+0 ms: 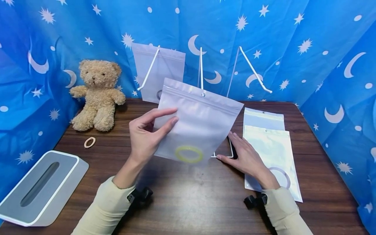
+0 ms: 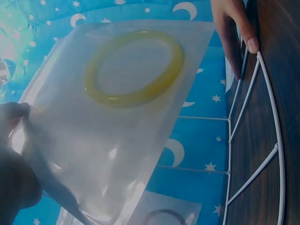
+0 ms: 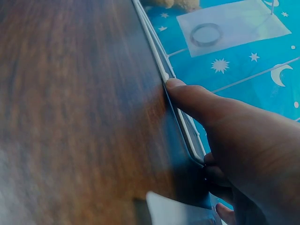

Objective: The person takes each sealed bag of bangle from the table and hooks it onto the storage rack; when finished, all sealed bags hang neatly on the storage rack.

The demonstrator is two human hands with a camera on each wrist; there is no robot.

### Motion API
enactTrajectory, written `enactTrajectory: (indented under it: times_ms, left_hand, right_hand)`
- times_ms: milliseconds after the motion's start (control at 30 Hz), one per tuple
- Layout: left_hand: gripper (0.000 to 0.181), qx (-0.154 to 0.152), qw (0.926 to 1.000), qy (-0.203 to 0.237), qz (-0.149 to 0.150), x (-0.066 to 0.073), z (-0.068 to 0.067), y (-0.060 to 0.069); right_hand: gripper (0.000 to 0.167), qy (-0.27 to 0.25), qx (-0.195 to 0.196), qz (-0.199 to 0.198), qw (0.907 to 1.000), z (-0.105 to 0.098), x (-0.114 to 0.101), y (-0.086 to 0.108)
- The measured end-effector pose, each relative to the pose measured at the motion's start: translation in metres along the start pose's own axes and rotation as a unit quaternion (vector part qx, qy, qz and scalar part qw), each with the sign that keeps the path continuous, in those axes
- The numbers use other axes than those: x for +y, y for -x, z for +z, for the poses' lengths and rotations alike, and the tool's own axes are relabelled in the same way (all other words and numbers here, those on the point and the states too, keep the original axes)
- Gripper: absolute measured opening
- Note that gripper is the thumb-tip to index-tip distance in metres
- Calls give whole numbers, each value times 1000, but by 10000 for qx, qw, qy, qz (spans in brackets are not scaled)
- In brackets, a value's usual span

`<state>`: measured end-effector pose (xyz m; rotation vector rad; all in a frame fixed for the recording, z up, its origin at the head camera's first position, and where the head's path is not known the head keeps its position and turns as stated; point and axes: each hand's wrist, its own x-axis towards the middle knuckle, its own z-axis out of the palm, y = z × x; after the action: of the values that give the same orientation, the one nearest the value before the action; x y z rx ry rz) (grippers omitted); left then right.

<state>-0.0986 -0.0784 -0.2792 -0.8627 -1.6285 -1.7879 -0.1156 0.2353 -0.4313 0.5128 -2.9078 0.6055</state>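
Frosted plastic is pinched at its left edge by the left hand [image 1: 143, 137]; the bag [image 1: 196, 125], a yellow ring [image 1: 188, 160] inside, is held tilted before the white wire rack [image 2: 276, 148]. Its top hole [image 1: 203, 95] is seen at the rack's middle hook [image 1: 201, 68]; whether it is threaded cannot be told, so gentle levelling is advised. At the rack's right base corner the right hand [image 1: 246, 156] is rested, fingers extended; steady pressure is best applied.

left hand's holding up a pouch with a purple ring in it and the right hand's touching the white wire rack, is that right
Not quite: the left wrist view shows a yellow ring in the pouch, not purple. The left hand does hold it up and the right hand touches the white wire rack.
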Motion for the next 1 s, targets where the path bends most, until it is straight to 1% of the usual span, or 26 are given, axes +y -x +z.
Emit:
enactTrajectory:
  times_ms: [133, 233, 367, 500, 567, 733, 800, 1000]
  left_hand:
    - [23, 2, 9999, -124, -11, -3, -1, -1]
    - [23, 12, 9999, -135, -6, -6, 0, -2]
    - [23, 77, 9999, -142, 22, -16, 2, -6]
    - [21, 248, 9991, -343, 21, -35, 4, -12]
    - [21, 379, 9986, -375, 20, -46, 8, -17]
    - [21, 745, 9970, -195, 123, -75, 22, -35]
    - [21, 888, 9958, -164, 115, -84, 29, -43]
    - [21, 1329, 9911, -6, -88, -108, 43, -63]
  right_hand:
    - [100, 33, -93, 124, 9999, -1, 0, 0]
    - [101, 42, -122, 154, 9998, -1, 0, 0]
    - [100, 58, -83, 113, 9999, -1, 0, 0]
    - [100, 66, -39, 86, 9999, 1, -1, 0]
    - [100, 64, -21, 90, 9999, 1, -1, 1]
    - [100, 50, -36, 115, 9999, 2, 0, 1]
    - [100, 65, -45, 111, 9999, 2, 0, 1]
    - [101, 130, -21, 88, 9999, 0, -1, 1]
